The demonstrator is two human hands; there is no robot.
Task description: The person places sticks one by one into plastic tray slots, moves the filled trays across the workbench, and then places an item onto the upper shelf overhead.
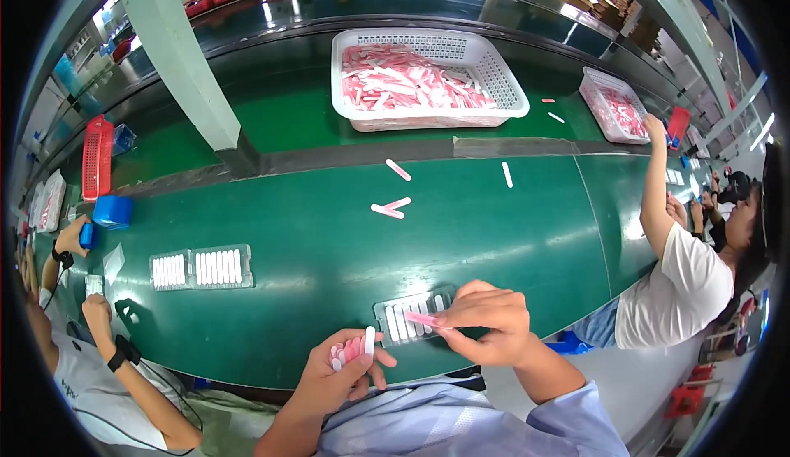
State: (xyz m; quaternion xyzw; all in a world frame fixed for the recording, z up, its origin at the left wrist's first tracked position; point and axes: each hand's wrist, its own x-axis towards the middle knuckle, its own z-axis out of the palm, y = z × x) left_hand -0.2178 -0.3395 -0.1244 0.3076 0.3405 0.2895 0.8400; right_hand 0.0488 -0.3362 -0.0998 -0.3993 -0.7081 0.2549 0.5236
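My left hand [329,375] is closed round a bunch of small flat pink and white sticks [349,352] with rounded ends. One white stick [369,343] stands up between its thumb and fingers. My right hand [494,323] pinches a single pink stick [420,319] over a clear plastic tray [379,317]. White sticks [401,324] lie side by side in the tray's slots; the right hand hides part of its right end. The tray rests on the green table near its front edge, just right of my left hand.
A white basket [428,120] heaped with pink and white sticks stands ahead. Loose sticks [398,170] lie before it. Left are a filled clear tray [202,268] and a blue box [113,211]. A green post [177,54] rises at left. People work on both sides.
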